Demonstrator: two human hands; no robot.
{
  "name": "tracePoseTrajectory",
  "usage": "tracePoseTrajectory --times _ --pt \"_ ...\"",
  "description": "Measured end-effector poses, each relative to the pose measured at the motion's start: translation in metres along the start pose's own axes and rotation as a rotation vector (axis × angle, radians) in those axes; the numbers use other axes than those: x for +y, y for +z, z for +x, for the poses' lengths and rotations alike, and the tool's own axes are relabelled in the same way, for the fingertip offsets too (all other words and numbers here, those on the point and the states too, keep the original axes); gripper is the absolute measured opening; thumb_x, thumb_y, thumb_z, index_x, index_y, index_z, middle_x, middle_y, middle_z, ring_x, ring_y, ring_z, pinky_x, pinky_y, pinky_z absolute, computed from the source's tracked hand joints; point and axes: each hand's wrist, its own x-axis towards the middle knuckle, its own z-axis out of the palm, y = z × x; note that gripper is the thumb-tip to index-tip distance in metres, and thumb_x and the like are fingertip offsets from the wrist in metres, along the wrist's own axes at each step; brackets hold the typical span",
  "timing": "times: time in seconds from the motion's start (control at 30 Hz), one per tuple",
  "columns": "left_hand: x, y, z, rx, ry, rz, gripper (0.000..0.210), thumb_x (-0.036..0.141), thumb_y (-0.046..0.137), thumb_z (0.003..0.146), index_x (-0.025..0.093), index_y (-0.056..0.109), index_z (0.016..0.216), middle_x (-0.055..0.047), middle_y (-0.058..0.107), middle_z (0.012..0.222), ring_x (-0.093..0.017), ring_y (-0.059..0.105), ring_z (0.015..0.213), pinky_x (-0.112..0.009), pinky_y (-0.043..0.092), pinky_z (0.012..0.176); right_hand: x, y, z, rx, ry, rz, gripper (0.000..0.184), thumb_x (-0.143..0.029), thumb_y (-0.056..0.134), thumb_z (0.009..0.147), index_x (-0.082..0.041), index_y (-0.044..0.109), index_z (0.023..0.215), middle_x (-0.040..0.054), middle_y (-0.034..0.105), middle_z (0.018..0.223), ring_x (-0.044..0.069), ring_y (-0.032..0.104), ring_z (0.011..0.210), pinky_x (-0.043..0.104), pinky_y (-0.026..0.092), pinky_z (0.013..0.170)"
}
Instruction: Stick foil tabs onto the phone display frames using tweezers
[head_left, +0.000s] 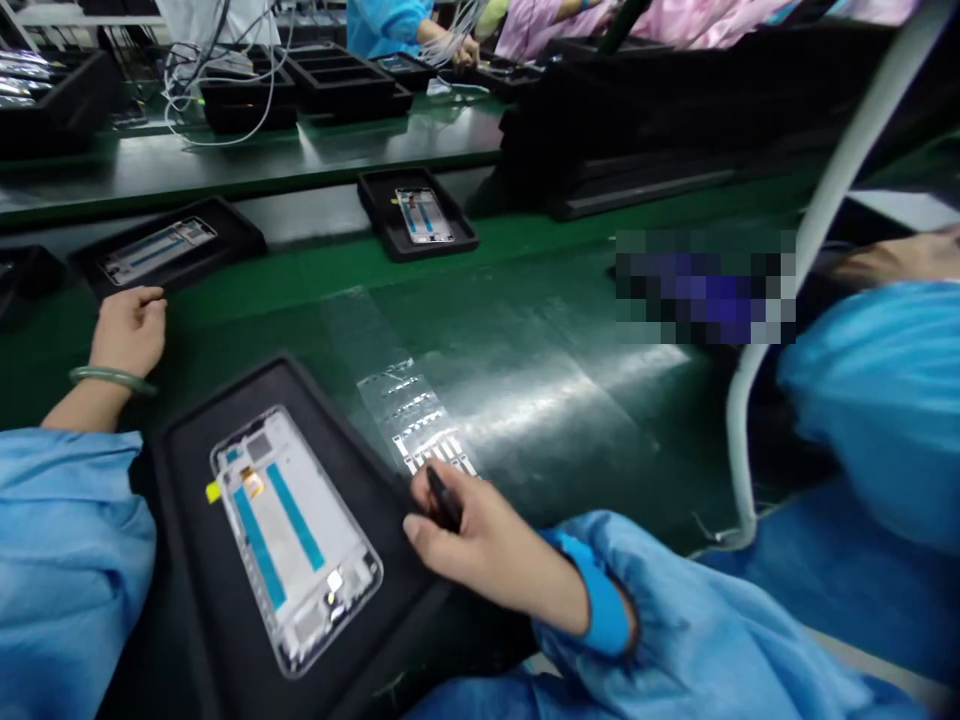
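Observation:
My right hand [480, 540] is closed around a slim black tool [444, 498], possibly a pen or tweezers; its tip is hard to make out. It hovers by a clear strip with rows of small white pieces [420, 405]. Left of it lies a black tray [281, 375] holding a phone frame [300, 520] with two blue strips and a yellow tab. My left hand [129, 335], fingers curled, is at the near edge of another black tray [236, 235] with a similar phone frame [161, 250]. Whether it grips that edge is unclear.
A third black tray [382, 235] with a phone frame stands farther back on the green surface [570, 400]. A pale curved pole [739, 430] rises at right, beside a co-worker's blue cap [885, 410]. Dark trays and cables [225, 100] line the back bench.

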Motion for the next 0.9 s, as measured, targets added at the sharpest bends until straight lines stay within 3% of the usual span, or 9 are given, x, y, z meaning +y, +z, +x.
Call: tracePoseTrajectory --times 0.1,0.2,0.27,0.33,0.4,0.47,0.57,0.7,0.9 --pt "0.013 -0.010 -0.019 0.052 -0.129 -0.016 0.035 0.040 0.047 0.092 0.015 0.054 0.115 -0.006 0.059 0.109 -0.021 0.059 0.096 -0.041 0.051 0.082 0.005 0.015 -0.019 -0.124 0.075 -0.148 0.015 -0.030 0.054 0.075 -0.021 0.043 0.074 -0.0054 0.042 0.061 0.010 0.039 0.056 0.024 0.030 0.052" --pt "0.045 -0.020 -0.033 0.004 -0.073 -0.048 0.034 0.039 0.036 0.095 0.017 0.054 0.114 -0.003 0.056 0.119 -0.023 0.052 0.111 -0.046 0.044 0.096 0.002 0.005 -0.023 -0.212 -0.013 -0.250 0.016 -0.035 0.057 0.079 -0.019 0.054 0.080 -0.0023 0.053 0.065 0.011 0.047 0.058 0.026 0.034 0.057" --pt "0.073 -0.024 -0.040 -0.076 0.006 -0.085 0.035 0.040 0.037 0.093 0.019 0.054 0.115 -0.001 0.056 0.121 -0.021 0.051 0.113 -0.043 0.041 0.099 0.001 -0.012 -0.017 -0.134 -0.092 -0.171 0.022 -0.039 0.056 0.081 -0.018 0.059 0.077 0.0015 0.060 0.071 0.013 0.053 0.064 0.028 0.040 0.062" --pt "0.104 -0.027 -0.047 -0.179 0.123 -0.139 0.035 0.043 0.041 0.091 0.022 0.055 0.116 0.000 0.057 0.121 -0.019 0.053 0.112 -0.036 0.043 0.098 0.004 -0.031 -0.004 0.078 -0.129 0.062 0.028 -0.041 0.050 0.085 -0.017 0.058 0.072 0.0040 0.062 0.076 0.012 0.054 0.067 0.027 0.044 0.062" --pt "0.135 -0.026 -0.057 -0.309 0.333 -0.212 0.038 0.047 0.043 0.090 0.026 0.054 0.120 0.000 0.057 0.125 -0.018 0.054 0.113 -0.034 0.043 0.099 0.011 -0.044 0.013 0.157 -0.132 0.293 0.036 -0.046 0.046 0.087 -0.016 0.059 0.072 0.0065 0.064 0.091 0.011 0.056 0.067 0.026 0.047 0.063" --pt "0.165 -0.021 -0.070 -0.421 0.545 -0.214 0.042 0.049 0.040 0.091 0.026 0.053 0.123 -0.004 0.054 0.131 -0.020 0.048 0.122 -0.038 0.038 0.105 0.019 -0.048 0.029 0.202 -0.068 0.422 0.045 -0.055 0.042 0.087 -0.016 0.059 0.074 0.0051 0.063 0.080 0.009 0.056 0.060 0.024 0.048 0.054" --pt "0.200 -0.010 -0.090 -0.459 0.716 -0.085 0.044 0.050 0.040 0.092 0.024 0.053 0.126 -0.010 0.049 0.137 -0.026 0.039 0.132 -0.051 0.026 0.110 0.028 -0.041 0.043 0.262 -0.011 0.527 0.040 -0.057 0.055 0.081 -0.017 0.056 0.079 0.0016 0.062 0.078 0.010 0.062 0.062 0.023 0.054 0.055" --pt "0.216 0.005 -0.106 -0.446 0.742 0.016 0.041 0.047 0.043 0.091 0.025 0.055 0.125 -0.015 0.049 0.136 -0.030 0.040 0.131 -0.057 0.025 0.108 0.032 -0.029 0.046 0.260 0.028 0.480 0.034 -0.044 0.073 0.068 -0.019 0.054 0.080 -0.0018 0.064 0.071 0.014 0.069 0.068 0.025 0.060 0.061" --pt "0.213 0.009 -0.107 -0.432 0.743 0.021 0.039 0.043 0.037 0.094 0.026 0.056 0.123 -0.016 0.049 0.136 -0.030 0.044 0.127 -0.057 0.028 0.106 0.033 -0.021 0.047 0.239 0.009 0.407 0.028 -0.038 0.075 0.067 -0.020 0.056 0.076 -0.0022 0.066 0.061 0.016 0.070 0.063 0.026 0.060 0.061"
